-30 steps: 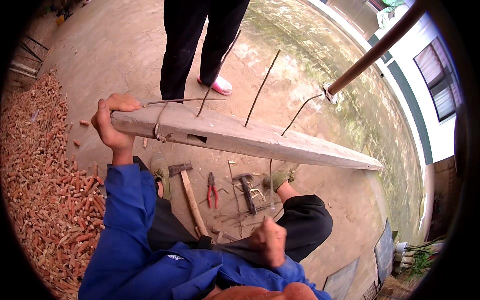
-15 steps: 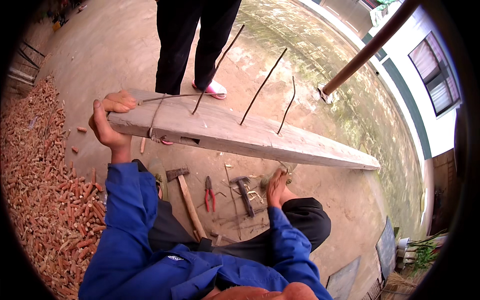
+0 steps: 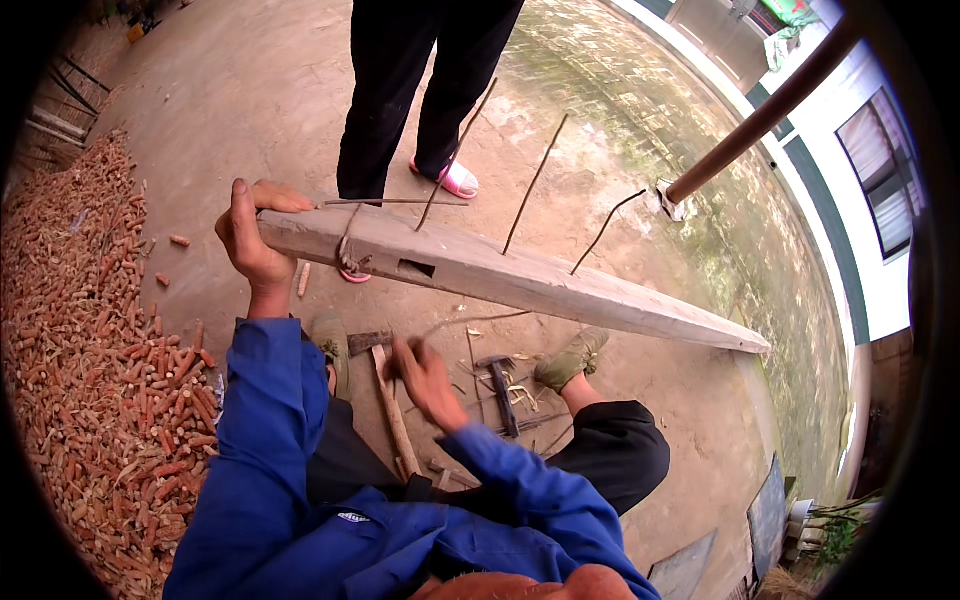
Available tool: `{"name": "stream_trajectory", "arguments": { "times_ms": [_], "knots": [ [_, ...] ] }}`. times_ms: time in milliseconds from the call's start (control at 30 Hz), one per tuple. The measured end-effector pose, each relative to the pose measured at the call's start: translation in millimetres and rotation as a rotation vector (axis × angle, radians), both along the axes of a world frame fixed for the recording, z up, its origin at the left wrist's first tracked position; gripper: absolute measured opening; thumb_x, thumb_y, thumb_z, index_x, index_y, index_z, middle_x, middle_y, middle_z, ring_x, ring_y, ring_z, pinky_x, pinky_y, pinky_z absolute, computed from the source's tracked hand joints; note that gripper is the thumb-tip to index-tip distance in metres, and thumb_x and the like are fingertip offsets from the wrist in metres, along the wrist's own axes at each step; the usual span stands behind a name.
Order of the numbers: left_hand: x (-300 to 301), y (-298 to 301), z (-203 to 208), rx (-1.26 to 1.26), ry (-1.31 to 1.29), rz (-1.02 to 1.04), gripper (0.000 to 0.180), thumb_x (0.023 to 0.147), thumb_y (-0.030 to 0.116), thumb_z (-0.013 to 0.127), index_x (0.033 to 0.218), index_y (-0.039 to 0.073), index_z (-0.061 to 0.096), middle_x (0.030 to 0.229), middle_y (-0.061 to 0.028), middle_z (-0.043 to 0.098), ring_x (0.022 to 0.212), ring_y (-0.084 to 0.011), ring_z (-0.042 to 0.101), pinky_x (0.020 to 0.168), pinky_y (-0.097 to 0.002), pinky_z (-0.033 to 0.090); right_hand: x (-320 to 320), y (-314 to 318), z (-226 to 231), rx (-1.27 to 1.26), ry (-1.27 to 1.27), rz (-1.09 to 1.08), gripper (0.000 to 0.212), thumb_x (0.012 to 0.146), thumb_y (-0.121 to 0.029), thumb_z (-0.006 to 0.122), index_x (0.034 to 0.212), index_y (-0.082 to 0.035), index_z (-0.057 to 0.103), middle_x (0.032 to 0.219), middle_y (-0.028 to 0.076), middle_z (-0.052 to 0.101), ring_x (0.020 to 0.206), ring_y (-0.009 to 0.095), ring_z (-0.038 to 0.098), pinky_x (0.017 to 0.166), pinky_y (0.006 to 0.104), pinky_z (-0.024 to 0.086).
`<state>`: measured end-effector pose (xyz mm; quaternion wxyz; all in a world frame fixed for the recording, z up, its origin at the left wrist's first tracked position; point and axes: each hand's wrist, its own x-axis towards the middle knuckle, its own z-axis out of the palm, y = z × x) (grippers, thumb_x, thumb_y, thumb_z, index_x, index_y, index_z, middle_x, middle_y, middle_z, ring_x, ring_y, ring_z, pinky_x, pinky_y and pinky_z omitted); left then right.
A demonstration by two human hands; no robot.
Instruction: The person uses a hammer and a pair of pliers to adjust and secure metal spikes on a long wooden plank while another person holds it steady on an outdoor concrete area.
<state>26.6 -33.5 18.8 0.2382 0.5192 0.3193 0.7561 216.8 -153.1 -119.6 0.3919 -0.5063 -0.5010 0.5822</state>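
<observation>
A long tapered wooden beam (image 3: 560,281) slants across the view, its narrow far-right end low near the ground. My left hand (image 3: 258,238) is closed around its left end, thumb up. Three thin metal rods (image 3: 533,185) stand up from the beam's top. Another thin rod (image 3: 395,202) lies along the top near a cord (image 3: 349,240) tied round the beam. Below the beam, my right hand (image 3: 428,382) is smeared by motion above the hatchet (image 3: 392,410). A thin, blurred rod (image 3: 475,319) reaches right from near its fingers; whether they hold it is unclear.
A hammer (image 3: 498,393) lies on the ground between my feet among sticks and scraps. Corn cobs (image 3: 110,370) are heaped at left. Across the beam stands another person in black trousers (image 3: 385,110) and pink shoes. A brown post (image 3: 760,115) rises at far right.
My right hand has left my right foot and moved left toward the hatchet, now covering where the pliers lay. The rightmost upright rod looks more bent. My left hand keeps its hold on the beam.
</observation>
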Motion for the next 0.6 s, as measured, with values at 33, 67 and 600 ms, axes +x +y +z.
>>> {"name": "stream_trajectory", "arguments": {
  "times_ms": [33,67,600],
  "knots": [
    [-6.9,-1.0,0.3,-0.036,0.024,0.056,0.054,0.1,0.028,0.026,0.062,-0.001,0.052,0.06,-0.0155,0.057,0.059,-0.0239,0.053,0.068,-0.0352,0.044,10.6,-21.8,45.8,-0.04,-0.092,0.044,0.041,0.098,-0.034,0.048,0.075,-0.001,0.053,0.063,0.006,0.054,0.057,0.014,0.049,0.054,0.0306,0.042],
    [-5.3,-1.6,2.6,-0.052,0.035,0.101,0.056,0.099,0.029,0.028,0.059,-0.001,0.053,0.059,-0.0153,0.058,0.057,-0.0225,0.053,0.066,-0.0334,0.044,24.2,-43.9,60.4,-0.154,0.081,0.027,0.039,0.098,-0.034,0.048,0.073,-0.003,0.05,0.059,0.004,0.049,0.055,0.012,0.046,0.051,0.0307,0.039],
    [5.9,27.7,7.0,-0.074,-0.016,0.123,0.06,0.099,0.032,0.028,0.058,-0.002,0.054,0.059,-0.0161,0.059,0.058,-0.0233,0.055,0.069,-0.0328,0.045,247.9,-85.6,-21.2,0.169,-0.893,-0.586,0.036,0.098,-0.023,0.042,0.072,0.0,0.054,0.053,0.011,0.049,0.055,0.027,0.056,0.053,0.0389,0.044]
  ]
}}
